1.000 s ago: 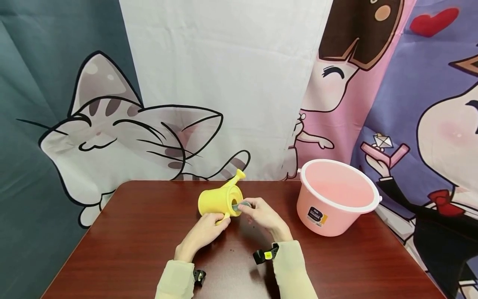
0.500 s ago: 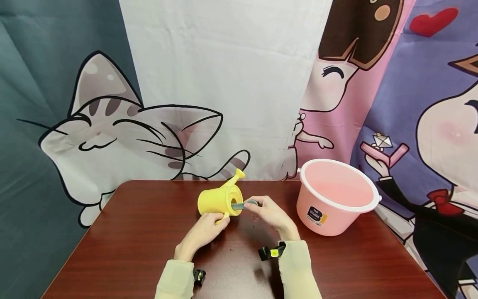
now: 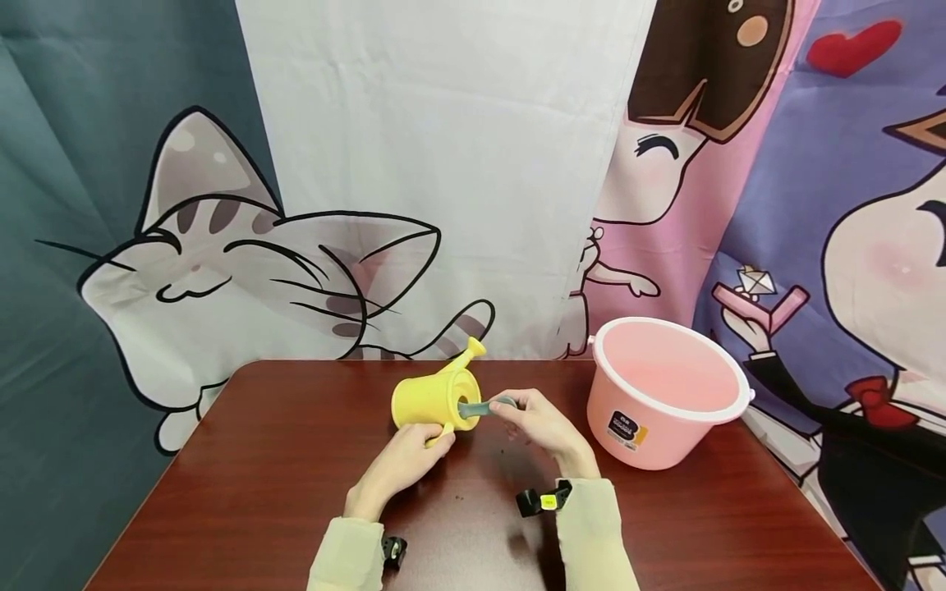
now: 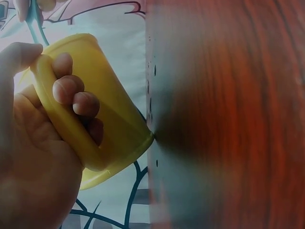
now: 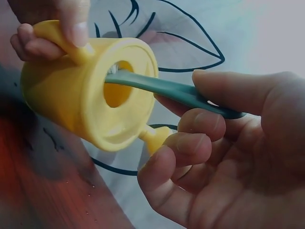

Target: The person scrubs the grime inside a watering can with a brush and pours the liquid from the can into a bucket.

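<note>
A yellow toy watering can [image 3: 426, 400] lies tilted on its side above the table, its round opening facing right and its spout pointing up and back. My left hand [image 3: 406, 454] grips the can's handle [image 4: 59, 112], with the fingers curled round it and the thumb along its top. My right hand [image 3: 543, 427] pinches the end of a green toothbrush [image 5: 162, 88] between thumb and fingers. The brush runs into the can's opening, where a few white bristles show at the edge; the rest of its head is hidden inside.
To the right stands a pink bucket [image 3: 643, 435] with a white rim. Small water drops [image 5: 88, 198] dot the brown table [image 3: 281, 484]. A printed cloth [image 3: 473, 164] hangs behind the table's far edge.
My right hand has moved a little to the right, drawing more of the green toothbrush handle out of the opening. The left hand and the watering can have stayed in place.
</note>
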Motion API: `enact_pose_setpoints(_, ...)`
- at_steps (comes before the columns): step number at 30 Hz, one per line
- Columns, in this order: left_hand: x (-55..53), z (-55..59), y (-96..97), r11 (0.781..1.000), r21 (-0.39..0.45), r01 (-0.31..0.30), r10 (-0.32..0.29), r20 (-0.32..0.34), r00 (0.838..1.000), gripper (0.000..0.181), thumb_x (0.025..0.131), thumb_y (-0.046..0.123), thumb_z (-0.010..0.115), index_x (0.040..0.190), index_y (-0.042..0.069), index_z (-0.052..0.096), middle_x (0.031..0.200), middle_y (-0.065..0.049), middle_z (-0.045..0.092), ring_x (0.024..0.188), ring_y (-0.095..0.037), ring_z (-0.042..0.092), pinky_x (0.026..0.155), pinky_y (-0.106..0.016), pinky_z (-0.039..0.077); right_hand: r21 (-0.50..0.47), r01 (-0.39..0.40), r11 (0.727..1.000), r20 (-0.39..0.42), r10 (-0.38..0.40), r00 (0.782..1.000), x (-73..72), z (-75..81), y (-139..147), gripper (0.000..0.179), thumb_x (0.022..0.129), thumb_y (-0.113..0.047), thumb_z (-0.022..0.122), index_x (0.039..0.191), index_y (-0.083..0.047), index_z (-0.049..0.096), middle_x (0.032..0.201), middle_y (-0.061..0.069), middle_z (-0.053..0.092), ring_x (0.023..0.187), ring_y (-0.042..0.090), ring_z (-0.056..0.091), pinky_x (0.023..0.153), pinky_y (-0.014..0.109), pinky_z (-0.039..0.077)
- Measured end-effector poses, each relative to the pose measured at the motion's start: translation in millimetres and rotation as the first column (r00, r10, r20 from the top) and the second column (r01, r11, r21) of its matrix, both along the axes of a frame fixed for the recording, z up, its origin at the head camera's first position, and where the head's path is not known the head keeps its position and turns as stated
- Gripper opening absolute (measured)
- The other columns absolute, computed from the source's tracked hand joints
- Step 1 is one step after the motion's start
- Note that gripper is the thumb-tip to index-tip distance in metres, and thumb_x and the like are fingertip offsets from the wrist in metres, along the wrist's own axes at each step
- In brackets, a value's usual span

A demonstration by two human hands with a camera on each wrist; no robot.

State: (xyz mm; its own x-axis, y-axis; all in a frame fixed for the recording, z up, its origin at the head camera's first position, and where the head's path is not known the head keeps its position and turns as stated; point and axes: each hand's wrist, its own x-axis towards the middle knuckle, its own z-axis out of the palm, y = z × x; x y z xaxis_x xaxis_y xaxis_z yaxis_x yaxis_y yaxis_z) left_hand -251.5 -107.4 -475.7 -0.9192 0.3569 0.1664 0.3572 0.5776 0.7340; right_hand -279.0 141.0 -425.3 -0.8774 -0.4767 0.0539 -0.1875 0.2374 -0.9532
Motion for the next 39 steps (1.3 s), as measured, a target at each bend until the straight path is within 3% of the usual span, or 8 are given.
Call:
enact_pose_setpoints(7,0.1,-0.2,-0.3,1.000,0.009,-0.011,0.011,0.004,1.000,0.042,0.101,0.038,0.053,0.065,0.017,0.045,0.056,0.009,0.035,0.049,-0.007,0.039,0.054,-0.024,0.039,-0.014,0.003,1.000,0.002,-0.003,1.000,-4.1,-10.1,-8.2,0.025,0.098,-0.021,0.061,0.107,0.000,0.070,0.066,0.019,0.046,0.057,0.019,0.044,0.059,0.029,0.047)
enact_pose_setpoints(12,1.4,-2.4,0.1,1.000,0.009,-0.004,0.004,0.030,1.000,0.042,0.101,0.039,0.052,0.065,0.017,0.045,0.056,0.008,0.035,0.049,-0.007,0.038,0.054,-0.024,0.039,-0.056,-0.005,0.998,0.045,0.007,0.999,-6.1,-21.0,-15.6,0.025,0.099,-0.017,0.059,0.109,0.003,0.069,0.068,0.027,0.044,0.056,0.024,0.045,0.057,0.030,0.047)
enact_pose_setpoints(17,1.1,-1.2,0.5,1.000,0.013,-0.005,0.005,0.021,1.000,0.042,0.101,0.039,0.053,0.066,0.017,0.045,0.056,0.008,0.035,0.049,-0.006,0.037,0.053,-0.024,0.038,-0.091,-0.016,0.996,0.046,0.020,0.999,-8.9,-26.6,-23.3,0.027,0.099,-0.017,0.059,0.102,0.010,0.065,0.068,0.032,0.039,0.055,0.023,0.044,0.057,0.030,0.046)
enact_pose_setpoints(25,0.6,-0.1,2.0,1.000,0.002,-0.003,0.003,0.010,1.000,0.041,0.101,0.035,0.053,0.065,0.018,0.045,0.056,0.009,0.035,0.049,-0.006,0.037,0.053,-0.024,0.038,-0.115,-0.008,0.993,0.059,0.015,0.998,-8.4,-24.5,-19.1,0.030,0.097,-0.021,0.062,0.099,0.010,0.066,0.063,0.018,0.042,0.056,0.024,0.043,0.059,0.035,0.048)
enact_pose_setpoints(30,0.0,0.0,2.1,1.000,0.000,-0.007,0.007,-0.018,1.000,0.040,0.100,0.034,0.055,0.065,0.018,0.045,0.055,0.009,0.035,0.050,-0.006,0.038,0.053,-0.024,0.038,-0.162,0.004,0.987,0.074,0.008,0.997,-10.1,-21.1,-7.9,0.029,0.097,-0.022,0.063,0.099,0.007,0.067,0.064,0.022,0.039,0.055,0.021,0.042,0.061,0.036,0.048)
enact_pose_setpoints(35,0.1,-1.6,1.5,1.000,-0.004,-0.006,0.006,-0.026,1.000,0.041,0.100,0.035,0.055,0.064,0.018,0.045,0.056,0.010,0.034,0.051,-0.006,0.037,0.053,-0.023,0.037,-0.179,0.019,0.984,0.079,-0.005,0.997,-9.3,-18.1,2.4,0.021,0.097,-0.022,0.062,0.093,-0.002,0.068,0.060,0.015,0.042,0.054,0.018,0.043,0.060,0.032,0.047)
enact_pose_setpoints(39,0.3,-2.7,1.5,1.000,-0.006,-0.006,0.006,-0.026,1.000,0.041,0.100,0.034,0.055,0.064,0.018,0.044,0.056,0.010,0.034,0.051,-0.005,0.037,0.054,-0.023,0.036,-0.175,0.012,0.985,0.081,0.002,0.997,-7.0,-15.8,6.4,0.023,0.098,-0.023,0.061,0.094,-0.001,0.067,0.062,0.015,0.043,0.054,0.017,0.044,0.056,0.028,0.044)
